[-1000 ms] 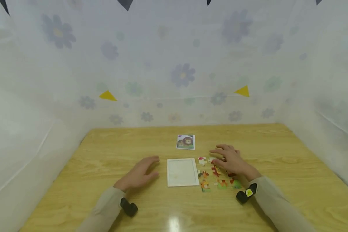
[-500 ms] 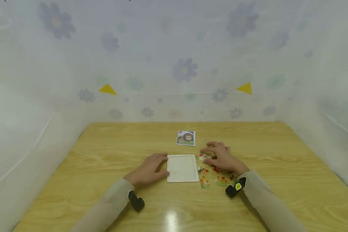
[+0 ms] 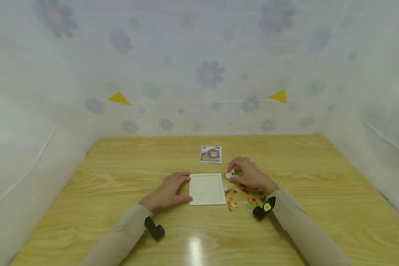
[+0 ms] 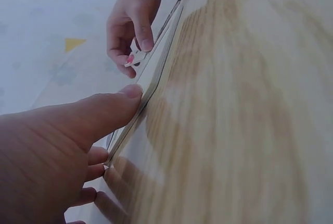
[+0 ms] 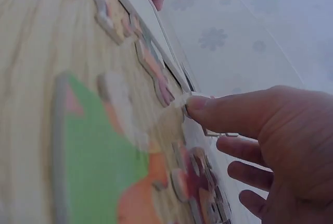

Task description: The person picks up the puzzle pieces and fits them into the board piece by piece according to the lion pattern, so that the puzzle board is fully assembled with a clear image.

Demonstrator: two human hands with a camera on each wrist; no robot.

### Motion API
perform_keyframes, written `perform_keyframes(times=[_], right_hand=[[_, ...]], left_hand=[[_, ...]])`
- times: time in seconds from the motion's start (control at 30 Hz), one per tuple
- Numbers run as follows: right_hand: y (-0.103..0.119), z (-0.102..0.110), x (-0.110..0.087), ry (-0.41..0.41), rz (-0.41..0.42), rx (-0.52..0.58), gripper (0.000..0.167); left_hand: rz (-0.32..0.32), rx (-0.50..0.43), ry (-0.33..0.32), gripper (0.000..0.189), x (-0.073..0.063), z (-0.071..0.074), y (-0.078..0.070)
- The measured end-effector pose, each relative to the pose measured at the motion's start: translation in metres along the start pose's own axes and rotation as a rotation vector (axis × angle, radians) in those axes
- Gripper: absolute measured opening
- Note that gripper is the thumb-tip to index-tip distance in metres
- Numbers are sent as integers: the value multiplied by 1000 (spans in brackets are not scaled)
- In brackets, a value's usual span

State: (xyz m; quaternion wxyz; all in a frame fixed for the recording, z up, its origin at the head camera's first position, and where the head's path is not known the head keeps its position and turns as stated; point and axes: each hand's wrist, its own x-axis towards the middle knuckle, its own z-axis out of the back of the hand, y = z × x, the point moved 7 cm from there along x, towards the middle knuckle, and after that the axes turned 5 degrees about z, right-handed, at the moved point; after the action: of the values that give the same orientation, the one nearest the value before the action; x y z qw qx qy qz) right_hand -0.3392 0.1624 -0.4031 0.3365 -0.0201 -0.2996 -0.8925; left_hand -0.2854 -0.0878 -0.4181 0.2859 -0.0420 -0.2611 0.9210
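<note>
A pale square puzzle tray (image 3: 207, 189) with a raised rim lies flat on the table, nothing inside it. At its left edge rests my left hand (image 3: 166, 192), thumb and fingers spread along the rim; the left wrist view shows the thumb (image 4: 117, 107) touching it. Just beyond the tray's right side, my right hand (image 3: 252, 176) pinches a white puzzle piece (image 3: 229, 173) with a pink flower between thumb and fingers. In the left wrist view this piece (image 4: 134, 58) looks tilted. Several loose puzzle pieces (image 3: 232, 204) lie below and beside the right hand, some covered by it.
A square picture card (image 3: 211, 154) with a lion lies behind the tray. Both sleeves carry a black wrist camera (image 3: 154, 229) near the cuff. White flowered sheeting (image 3: 173, 66) with yellow triangles walls the back and sides of the wooden table (image 3: 119, 159).
My left hand has come right to the tray's edge. My right hand has moved left over the pieces and taken hold of the pink-flowered one. The head view has tilted slightly down.
</note>
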Motion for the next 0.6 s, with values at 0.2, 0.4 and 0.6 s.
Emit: perform_keyframes(times=[0.2,0.4,0.6], right_hand=[[4,-3,0,33,-17,124,12],[13,1,4,-6,4,128,6],[27,-7,12,-6,21,194,6]], left_hand=[[-7,5,-6,69,0,-3,-4],[-11,-2,-15,68,1,-5,-6],[5,-4,-7,69,1,-5,-5]])
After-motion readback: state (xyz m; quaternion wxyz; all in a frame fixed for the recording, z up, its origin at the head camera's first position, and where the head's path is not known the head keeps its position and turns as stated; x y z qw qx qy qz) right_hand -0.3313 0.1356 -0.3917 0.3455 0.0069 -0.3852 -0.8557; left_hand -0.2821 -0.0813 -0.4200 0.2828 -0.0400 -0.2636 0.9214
